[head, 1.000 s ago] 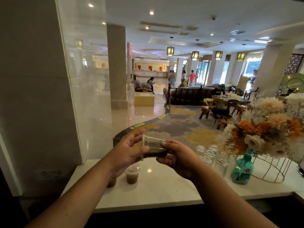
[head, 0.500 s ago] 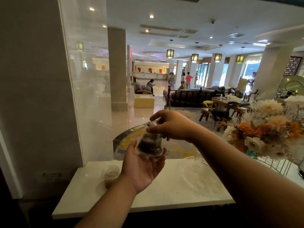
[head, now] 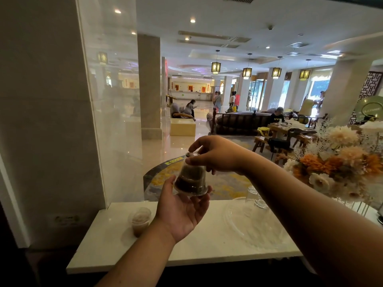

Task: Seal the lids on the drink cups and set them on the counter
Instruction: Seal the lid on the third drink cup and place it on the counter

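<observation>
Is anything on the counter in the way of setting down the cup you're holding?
Nothing visible blocks it. The cup sits inverted between the left hand and right hand, above bare counter. A lidded cup stands left; a clear tray lies right.

A second ago the cup (head: 191, 179) was lying sideways between both hands, low over the surface (head: 207, 241). Now it's flipped upside down and raised: the left hand (head: 182, 212) cradles the lidded end from below, and the right hand (head: 215, 155) has moved on top, fingertips on the base.
</observation>
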Action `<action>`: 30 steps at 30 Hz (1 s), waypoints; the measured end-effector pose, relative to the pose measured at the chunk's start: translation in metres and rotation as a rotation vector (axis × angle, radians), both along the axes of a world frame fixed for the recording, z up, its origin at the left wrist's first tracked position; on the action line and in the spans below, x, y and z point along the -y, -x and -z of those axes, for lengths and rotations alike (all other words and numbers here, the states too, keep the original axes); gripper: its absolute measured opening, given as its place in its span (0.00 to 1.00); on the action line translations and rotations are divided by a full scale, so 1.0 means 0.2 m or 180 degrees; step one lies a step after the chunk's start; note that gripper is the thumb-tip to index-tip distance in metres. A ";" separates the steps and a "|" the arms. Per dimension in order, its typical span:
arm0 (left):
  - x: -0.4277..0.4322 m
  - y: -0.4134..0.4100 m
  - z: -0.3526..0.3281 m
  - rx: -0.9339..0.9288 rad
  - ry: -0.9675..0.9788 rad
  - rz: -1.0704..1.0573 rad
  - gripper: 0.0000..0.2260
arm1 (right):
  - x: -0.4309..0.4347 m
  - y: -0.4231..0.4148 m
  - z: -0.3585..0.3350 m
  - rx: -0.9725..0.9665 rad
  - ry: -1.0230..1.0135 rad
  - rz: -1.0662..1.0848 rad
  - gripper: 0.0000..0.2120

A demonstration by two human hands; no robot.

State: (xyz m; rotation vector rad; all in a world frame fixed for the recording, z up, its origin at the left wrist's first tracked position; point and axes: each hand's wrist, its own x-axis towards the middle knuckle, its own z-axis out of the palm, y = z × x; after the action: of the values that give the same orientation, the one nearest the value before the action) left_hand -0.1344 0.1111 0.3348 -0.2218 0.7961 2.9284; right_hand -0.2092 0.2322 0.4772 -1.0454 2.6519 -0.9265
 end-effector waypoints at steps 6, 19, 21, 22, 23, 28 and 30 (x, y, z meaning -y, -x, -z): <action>0.02 0.03 -0.03 0.0132 0.0382 -0.0001 0.29 | -0.13 0.04 0.08 0.0232 0.0339 0.0018 0.19; 0.00 0.45 0.03 -0.0080 0.5731 -0.0044 0.40 | -0.27 0.25 1.08 0.2541 0.2295 0.0899 0.18; -0.02 0.52 0.09 -0.0182 0.6442 0.0147 0.40 | -0.21 0.30 1.17 0.2844 0.2379 0.1037 0.16; -0.02 0.56 0.12 -0.0220 0.6732 0.0226 0.40 | -0.18 0.32 1.22 0.2955 0.2380 0.1100 0.16; -0.01 0.59 0.17 -0.0242 0.6961 0.0300 0.39 | -0.15 0.35 1.27 0.3051 0.2368 0.1144 0.16; 0.05 0.70 0.38 -0.0190 0.7268 0.0605 0.36 | -0.03 0.45 1.49 0.3110 0.2023 0.1336 0.14; 0.08 0.72 0.45 -0.0176 0.7259 0.0651 0.36 | 0.01 0.47 1.55 0.3092 0.1915 0.1412 0.15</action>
State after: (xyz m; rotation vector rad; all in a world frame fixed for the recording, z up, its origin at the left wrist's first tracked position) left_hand -0.2778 0.0946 0.2448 -0.1004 3.0477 0.4867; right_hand -0.3032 0.2299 0.1662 0.0513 1.7912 -1.7924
